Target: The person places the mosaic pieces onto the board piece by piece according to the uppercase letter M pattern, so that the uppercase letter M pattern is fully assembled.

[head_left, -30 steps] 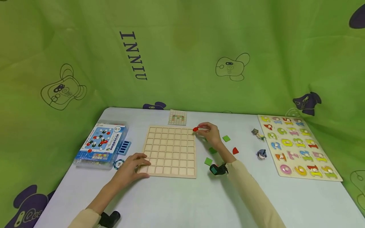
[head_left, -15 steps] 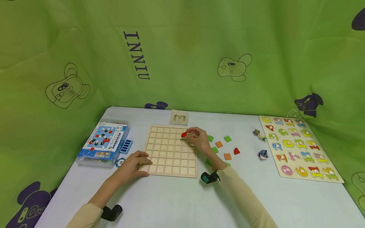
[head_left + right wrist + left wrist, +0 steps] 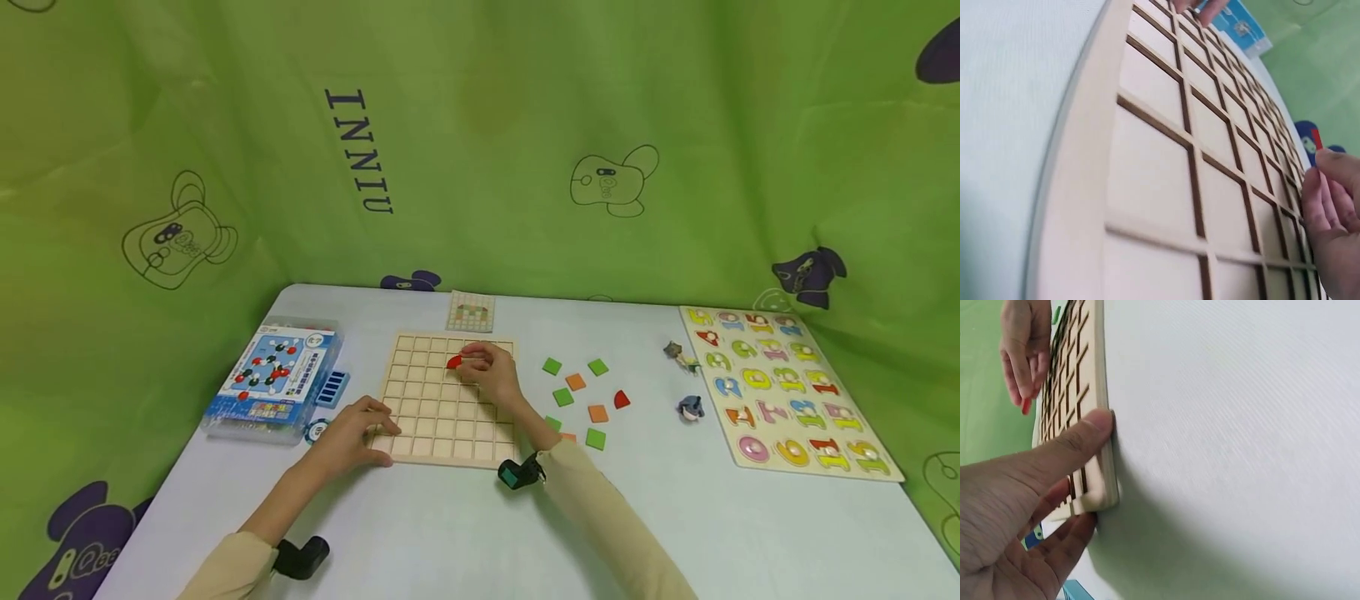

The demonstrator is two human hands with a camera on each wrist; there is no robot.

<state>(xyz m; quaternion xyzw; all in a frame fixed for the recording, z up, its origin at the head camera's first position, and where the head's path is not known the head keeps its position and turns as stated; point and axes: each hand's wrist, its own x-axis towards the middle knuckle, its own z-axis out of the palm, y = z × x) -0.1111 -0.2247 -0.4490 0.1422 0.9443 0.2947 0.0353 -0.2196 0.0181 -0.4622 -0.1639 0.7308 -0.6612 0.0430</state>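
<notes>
A square wooden grid board (image 3: pixel 446 429) lies on the white table. My left hand (image 3: pixel 351 440) holds its near left corner; in the left wrist view the thumb (image 3: pixel 1085 434) rests on the board's near edge and the fingers bend round the side. Over the upper middle of the grid, my right hand (image 3: pixel 491 377) pinches a red quarter-circle piece (image 3: pixel 454 362) between thumb and fingertips. From the right wrist the red piece (image 3: pixel 1317 139) appears edge-on, raised above the cells. Behind the board lies a small pattern card (image 3: pixel 471 312).
Right of the board lie several green squares (image 3: pixel 597 367), orange squares (image 3: pixel 597 413) and another red quarter-circle (image 3: pixel 622 399). Farther right are two small figurines (image 3: pixel 691 407) and a number puzzle board (image 3: pixel 787 392). A boxed molecule set (image 3: pixel 272 375) and a blue-and-white chip (image 3: pixel 317 430) lie left.
My right hand has carried the red quarter-circle leftward from the board's far right corner to over its upper middle. More loose squares show on the right. My left hand keeps its place.
</notes>
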